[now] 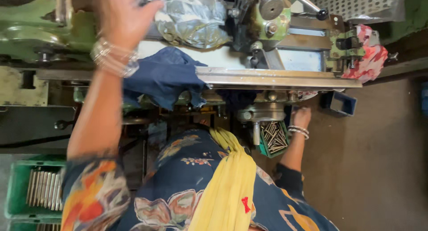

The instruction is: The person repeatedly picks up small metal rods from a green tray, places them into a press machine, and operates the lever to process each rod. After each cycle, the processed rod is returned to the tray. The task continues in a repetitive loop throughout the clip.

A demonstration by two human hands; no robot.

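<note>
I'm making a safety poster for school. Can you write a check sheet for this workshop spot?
Surface: long metal machine table, bare steel along its front edge.
Job's things: small green tray of metal rods below the table; green crate of metal rods lower left.
Clutter: blue cloth draped over the table edge; crumpled clear plastic on the machine; red-and-white rag at the right end; blue box.
Hands: left hand raised at the plastic, blurred; right hand low beside the small tray, grip unclear.
Cables: nothing seen.
Surroundings: green machine body, brown floor.
</note>
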